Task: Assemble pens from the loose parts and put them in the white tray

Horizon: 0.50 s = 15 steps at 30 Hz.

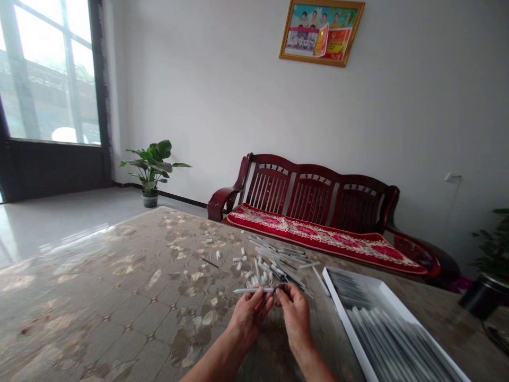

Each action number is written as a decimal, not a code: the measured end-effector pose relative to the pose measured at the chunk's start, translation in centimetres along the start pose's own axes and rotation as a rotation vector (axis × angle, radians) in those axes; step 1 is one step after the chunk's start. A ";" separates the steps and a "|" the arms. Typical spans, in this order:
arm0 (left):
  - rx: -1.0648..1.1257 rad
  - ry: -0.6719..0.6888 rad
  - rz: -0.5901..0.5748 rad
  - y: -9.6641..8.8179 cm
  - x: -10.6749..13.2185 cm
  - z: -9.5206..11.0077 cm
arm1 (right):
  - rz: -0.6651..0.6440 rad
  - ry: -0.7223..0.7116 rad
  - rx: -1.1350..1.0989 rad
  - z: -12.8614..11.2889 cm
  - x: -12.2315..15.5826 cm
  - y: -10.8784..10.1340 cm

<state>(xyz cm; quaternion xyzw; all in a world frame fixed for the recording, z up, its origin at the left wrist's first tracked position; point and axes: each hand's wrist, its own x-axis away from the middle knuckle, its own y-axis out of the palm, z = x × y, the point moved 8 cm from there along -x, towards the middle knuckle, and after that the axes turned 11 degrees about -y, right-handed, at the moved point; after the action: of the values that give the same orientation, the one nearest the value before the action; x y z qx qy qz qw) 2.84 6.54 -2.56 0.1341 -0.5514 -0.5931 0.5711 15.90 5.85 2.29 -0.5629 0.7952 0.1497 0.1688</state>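
Observation:
My left hand [248, 314] pinches a white pen barrel [251, 290] that points to the left over the table. My right hand [295, 312] is closed at the barrel's right end, its fingertips pinched on a small dark part there that is too small to name. Just beyond my hands lies a scattered pile of white pen barrels, caps and dark refills [274, 260]. A white tray [374, 289] to my right holds several assembled pens in rows.
The table [119, 286] has a glossy brown floral-patterned cover. A red wooden bench with a red cushion [318, 212] stands behind it. A potted plant [153, 170] sits by the window wall, and a black pot [483, 294] is at the far right.

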 end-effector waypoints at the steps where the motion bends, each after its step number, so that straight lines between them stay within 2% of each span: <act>1: 0.003 -0.003 0.004 0.0 0.0 0.0 | 0.003 0.002 -0.005 0.1 0.0 0.0; 10: 0.001 -0.008 0.010 0.0 0.1 -0.1 | 0.038 0.025 -0.030 0.1 0.4 0.2; 15: -0.040 0.033 -0.005 0.2 0.2 0.1 | 0.048 0.001 0.015 0.0 0.4 0.0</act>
<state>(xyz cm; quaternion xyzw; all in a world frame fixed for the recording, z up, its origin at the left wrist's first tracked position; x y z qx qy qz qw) 2.78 6.53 -2.30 0.1339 -0.5295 -0.6031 0.5813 15.72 5.49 2.10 -0.5422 0.8097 0.1473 0.1691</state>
